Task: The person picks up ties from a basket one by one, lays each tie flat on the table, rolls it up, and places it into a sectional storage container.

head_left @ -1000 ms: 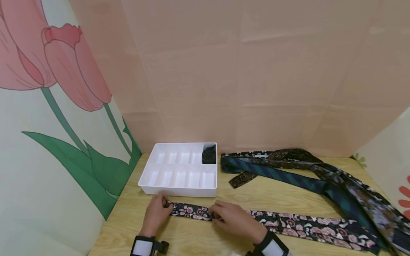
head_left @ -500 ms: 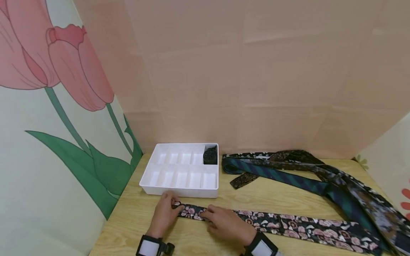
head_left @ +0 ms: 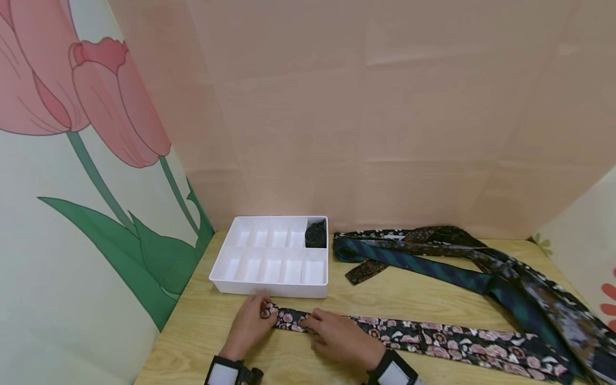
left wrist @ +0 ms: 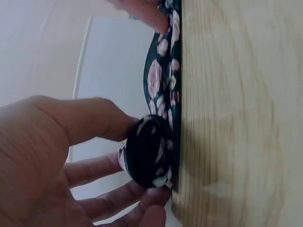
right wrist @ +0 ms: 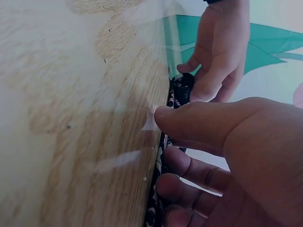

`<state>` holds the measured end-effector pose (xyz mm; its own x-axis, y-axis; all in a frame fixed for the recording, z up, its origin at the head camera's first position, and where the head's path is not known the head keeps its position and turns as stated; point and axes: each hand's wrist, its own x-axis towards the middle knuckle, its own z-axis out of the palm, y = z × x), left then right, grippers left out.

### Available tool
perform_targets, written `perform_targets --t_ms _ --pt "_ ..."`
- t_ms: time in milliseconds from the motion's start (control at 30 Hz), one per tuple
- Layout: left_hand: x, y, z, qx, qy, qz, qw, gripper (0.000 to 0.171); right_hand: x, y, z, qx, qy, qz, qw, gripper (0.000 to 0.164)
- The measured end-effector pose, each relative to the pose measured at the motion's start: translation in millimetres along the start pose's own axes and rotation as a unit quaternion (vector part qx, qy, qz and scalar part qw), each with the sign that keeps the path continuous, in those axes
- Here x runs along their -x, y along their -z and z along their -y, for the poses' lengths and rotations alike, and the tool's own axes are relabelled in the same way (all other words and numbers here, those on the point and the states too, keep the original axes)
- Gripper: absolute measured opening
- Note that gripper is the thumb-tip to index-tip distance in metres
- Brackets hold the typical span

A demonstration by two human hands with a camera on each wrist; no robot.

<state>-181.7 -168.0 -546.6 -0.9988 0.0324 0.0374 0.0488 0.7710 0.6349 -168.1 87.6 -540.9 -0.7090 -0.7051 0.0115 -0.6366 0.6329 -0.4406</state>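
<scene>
A dark necktie with pink flowers [head_left: 462,342] lies lengthwise along the table, its left end coiled into a small roll [left wrist: 150,151]. My left hand [head_left: 247,326] grips this roll, with the thumb on one side and the fingers round the other. Farther right along the strip, my right hand [head_left: 344,339] holds the flat part of the necktie between thumb and fingertips. In the right wrist view, the right thumb [right wrist: 189,120] lies at the strip's edge, with the curled fingers close beside it. The right palm hides a stretch of the necktie in the head view.
Behind the hands stands a white compartment tray [head_left: 269,289], with a dark rolled necktie [head_left: 315,235] in its back right compartment. Several other neckties, one green and navy striped [head_left: 433,271], lie heaped at the right. A tan-covered wall [head_left: 361,133] closes off the table's back.
My right hand has slid left along the necktie, nearer to the left hand. The left hand has shifted slightly right and its fingers have turned the roll further in. The view moved slightly.
</scene>
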Motion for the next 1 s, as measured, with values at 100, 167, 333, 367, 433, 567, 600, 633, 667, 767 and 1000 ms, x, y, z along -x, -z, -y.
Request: perform_targets --t_ms 100,167,333,367,433,567,600,633,667,767,1000 --pt "-0.4 -3.3 -1.2 -0.001 -0.013 0.004 0.9999 0.025 -0.1 0.1 -0.4 0.003 -0.005 0.004 1.000 0.042" --pt "-0.6 -5.0 -3.1 -0.002 -0.025 0.004 0.9997 0.023 -0.3 0.4 -0.4 0.003 -0.010 0.009 1.000 0.041" --pt "-0.4 -9.9 -8.9 -0.008 -0.058 -0.007 0.9982 0.024 -1.4 1.6 0.4 0.003 -0.013 0.016 1.000 0.041" --pt "-0.1 -10.9 -9.8 -0.011 -0.065 -0.011 0.9977 0.025 -1.6 2.1 0.8 0.003 -0.012 0.016 1.000 0.041" --pt "0.0 -13.3 -11.3 -0.016 -0.073 -0.015 0.9971 0.025 -1.8 3.1 1.5 0.005 -0.010 0.017 1.000 0.041" --pt "-0.7 -16.1 -14.7 -0.020 -0.089 -0.011 0.9957 0.021 -2.4 6.1 2.7 -0.001 -0.015 0.020 1.000 0.041" --pt "-1.1 -16.6 -15.7 -0.020 -0.094 -0.007 0.9954 0.021 -2.7 6.6 2.9 -0.002 -0.018 0.022 1.000 0.041" --pt "-1.6 -17.1 -16.4 -0.023 -0.099 -0.003 0.9948 0.021 -3.1 7.0 2.9 -0.003 -0.020 0.023 1.000 0.041" --pt "-2.0 -17.6 -17.0 -0.025 -0.106 0.001 0.9940 0.021 -3.5 7.0 3.0 -0.004 -0.021 0.024 0.999 0.041" --pt "-2.4 -19.4 -18.2 -0.028 -0.122 0.008 0.9921 0.022 -4.7 6.7 2.9 -0.003 -0.024 0.028 0.999 0.041" --pt "-2.6 -23.0 -17.0 -0.005 -0.121 0.035 0.9921 0.031 -4.7 6.7 1.9 -0.009 -0.020 0.028 0.999 0.042"
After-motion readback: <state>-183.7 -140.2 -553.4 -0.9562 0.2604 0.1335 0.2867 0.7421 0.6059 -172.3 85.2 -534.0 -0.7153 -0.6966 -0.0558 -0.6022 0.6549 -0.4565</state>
